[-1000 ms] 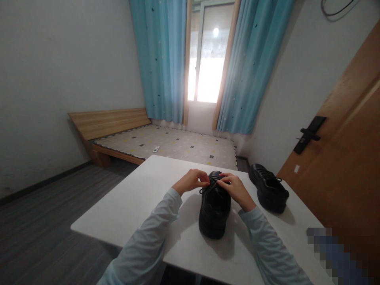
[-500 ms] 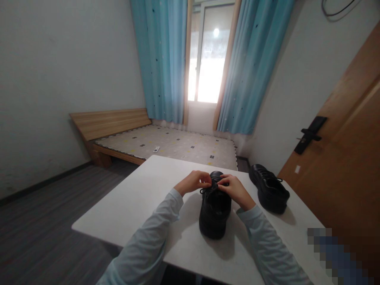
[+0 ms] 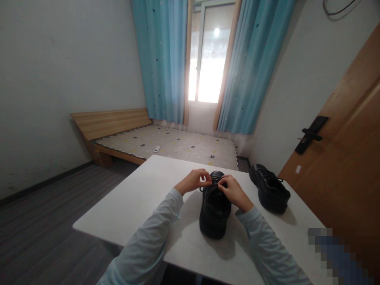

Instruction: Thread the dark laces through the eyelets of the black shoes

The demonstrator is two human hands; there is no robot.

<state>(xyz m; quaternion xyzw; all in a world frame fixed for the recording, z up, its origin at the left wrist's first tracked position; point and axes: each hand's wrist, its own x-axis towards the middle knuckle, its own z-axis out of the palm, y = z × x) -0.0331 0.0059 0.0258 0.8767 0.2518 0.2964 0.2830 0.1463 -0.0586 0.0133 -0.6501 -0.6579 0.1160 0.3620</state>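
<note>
A black lace-up shoe [image 3: 214,221] stands upright on the white table [image 3: 130,198], its heel towards me and its toe towards the window. From the left, my left hand [image 3: 194,181] pinches the shoelace with thumb and forefinger over the front of the shoe. My right hand [image 3: 234,192] pinches the lace from the other side, close to the left fingertips. A small loop of black shoelace [image 3: 202,189] sticks out below my left fingers. The exact course of the lace between the fingertips is too dark to make out.
The other black shoe [image 3: 271,192], its laces tied, stands near the table's right edge. Beyond the table is a bed [image 3: 178,144] with a small white remote [image 3: 156,149] on it. A wooden door [image 3: 341,158] is on the right.
My right hand has shifted slightly, its fingers drawn closer together at the lace. The left hand stays almost in place, and both shoes stand where they were.
</note>
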